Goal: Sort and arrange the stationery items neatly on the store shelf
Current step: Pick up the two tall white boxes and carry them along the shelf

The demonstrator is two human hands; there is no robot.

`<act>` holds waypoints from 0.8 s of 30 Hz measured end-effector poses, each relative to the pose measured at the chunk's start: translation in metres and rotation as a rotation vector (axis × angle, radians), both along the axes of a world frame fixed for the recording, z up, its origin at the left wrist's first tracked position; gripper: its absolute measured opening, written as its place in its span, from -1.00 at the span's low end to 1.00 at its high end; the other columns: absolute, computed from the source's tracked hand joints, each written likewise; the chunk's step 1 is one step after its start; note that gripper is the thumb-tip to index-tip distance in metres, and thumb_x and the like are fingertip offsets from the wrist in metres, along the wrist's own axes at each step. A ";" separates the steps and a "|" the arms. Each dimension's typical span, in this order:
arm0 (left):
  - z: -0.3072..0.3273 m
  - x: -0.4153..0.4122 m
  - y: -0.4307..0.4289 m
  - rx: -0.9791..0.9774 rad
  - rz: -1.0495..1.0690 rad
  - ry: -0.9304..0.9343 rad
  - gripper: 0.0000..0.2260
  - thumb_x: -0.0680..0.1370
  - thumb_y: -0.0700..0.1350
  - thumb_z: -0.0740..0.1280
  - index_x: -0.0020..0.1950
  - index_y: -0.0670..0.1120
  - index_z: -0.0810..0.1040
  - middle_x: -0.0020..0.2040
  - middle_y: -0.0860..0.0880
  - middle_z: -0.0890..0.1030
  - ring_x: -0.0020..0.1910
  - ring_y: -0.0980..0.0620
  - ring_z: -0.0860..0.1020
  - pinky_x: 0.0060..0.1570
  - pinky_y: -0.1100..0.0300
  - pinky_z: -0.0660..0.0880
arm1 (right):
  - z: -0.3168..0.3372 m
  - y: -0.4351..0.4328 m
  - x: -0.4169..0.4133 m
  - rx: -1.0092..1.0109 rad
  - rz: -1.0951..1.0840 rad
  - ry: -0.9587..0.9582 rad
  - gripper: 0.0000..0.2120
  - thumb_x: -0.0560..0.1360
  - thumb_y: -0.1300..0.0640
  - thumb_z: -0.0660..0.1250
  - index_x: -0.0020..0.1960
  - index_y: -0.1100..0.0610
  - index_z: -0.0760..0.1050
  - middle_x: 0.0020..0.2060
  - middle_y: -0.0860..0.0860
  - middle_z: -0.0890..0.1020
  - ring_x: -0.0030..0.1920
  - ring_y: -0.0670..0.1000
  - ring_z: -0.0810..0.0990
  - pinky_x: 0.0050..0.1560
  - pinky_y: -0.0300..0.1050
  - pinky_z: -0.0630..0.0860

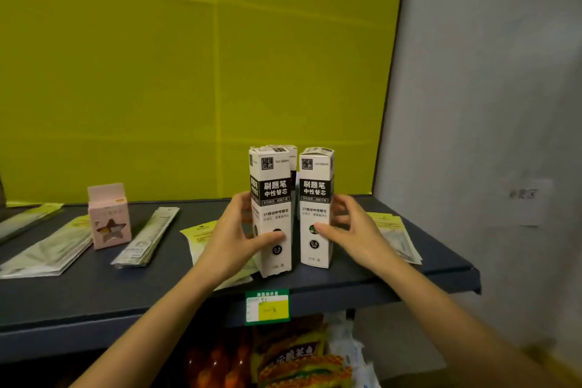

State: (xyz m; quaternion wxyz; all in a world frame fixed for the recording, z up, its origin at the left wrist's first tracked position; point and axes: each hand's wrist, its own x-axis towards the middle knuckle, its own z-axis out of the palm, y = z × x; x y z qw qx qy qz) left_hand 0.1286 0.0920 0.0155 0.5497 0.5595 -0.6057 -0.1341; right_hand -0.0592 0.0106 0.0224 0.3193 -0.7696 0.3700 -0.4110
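Left refill box: the white and black left refill box (pixel 271 190) stands upright near the front edge of the shelf (pixel 126 293), towards its right end, marked 0.5 low on its face.
Right refill box: the matching right refill box (pixel 315 189) stands just beside it, with a narrow gap between the two.
Third refill box: a third refill box (pixel 292 157) shows only its top, behind the gap.
Your left hand: your left hand (pixel 231 230) grips the left refill box, thumb laid across its front and fingers curled round its left side.
Your right hand: your right hand (pixel 351 227) grips the right refill box, thumb on its front and fingers wrapped round its right side.
Yellow-topped packets: flat yellow-topped packets (pixel 201 235) lie under your left hand and beneath the left box's base; more flat packets (pixel 395 231) lie behind your right hand.
Narrow packet stack: a narrow packet stack (pixel 148 236) lies aslant to the left, well apart from the boxes.
Pink box: a pink box (pixel 108 217) with a star-shaped window stands further left, its lid flap raised.
Wide packets: wide packets (pixel 47 250) lie flat just left of the pink box.
Price tag: a green and yellow price tag (pixel 267 307) hangs on the shelf's front lip, below the boxes.
Below: bright snack packets (pixel 299 359) sit under the shelf.
Backdrop: a yellow-green back panel (pixel 189 72) rises behind the shelf, and a grey wall (pixel 488 104) stands to its right.
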 end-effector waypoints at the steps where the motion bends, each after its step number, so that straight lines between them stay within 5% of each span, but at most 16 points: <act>1: -0.001 -0.003 -0.002 0.000 0.008 0.000 -0.40 0.34 -0.13 0.50 0.29 -0.02 0.30 0.06 0.22 0.49 0.02 0.33 0.47 -0.14 0.58 0.42 | -0.002 -0.006 0.001 0.001 0.013 -0.002 -0.41 0.43 0.15 0.39 0.39 0.11 0.23 0.28 0.03 0.44 0.20 -0.05 0.47 -0.10 -0.36 0.47; 12: -0.009 -0.010 -0.025 0.054 0.053 0.013 -0.48 0.37 -0.11 0.48 0.22 0.02 0.30 0.06 0.16 0.51 0.06 0.26 0.49 -0.07 0.42 0.51 | -0.010 -0.039 0.003 0.080 0.151 -0.064 -0.41 0.45 0.19 0.36 0.40 0.08 0.20 0.33 0.04 0.42 0.19 -0.14 0.41 -0.18 -0.45 0.48; 18: -0.006 0.005 -0.003 0.137 0.219 0.143 -0.55 0.42 0.24 0.27 0.17 -0.02 0.45 0.14 0.04 0.53 0.12 0.09 0.50 0.13 0.15 0.44 | -0.004 -0.043 -0.020 0.045 0.168 0.111 -0.36 0.45 0.24 0.37 0.45 0.09 0.17 0.41 0.03 0.29 0.37 0.00 0.34 0.34 -0.13 0.31; 21: -0.011 0.025 0.014 0.195 0.538 -0.191 -0.53 0.44 0.29 0.17 0.02 -0.09 0.50 0.02 -0.08 0.59 -0.04 -0.03 0.54 -0.05 0.07 0.45 | 0.000 -0.049 -0.053 -0.042 0.063 0.264 -0.49 0.48 0.20 0.33 0.39 0.08 0.28 0.37 0.03 0.34 0.36 0.01 0.35 0.32 -0.13 0.28; 24: -0.018 0.027 0.019 0.527 0.746 -0.629 -0.39 0.47 0.34 0.04 0.08 -0.18 0.49 0.10 -0.17 0.58 0.08 -0.14 0.52 0.00 0.02 0.44 | -0.002 -0.065 -0.087 -0.043 -0.181 0.376 -0.54 0.49 0.03 0.30 0.34 0.13 0.37 0.32 0.10 0.44 0.29 0.10 0.43 0.27 0.00 0.34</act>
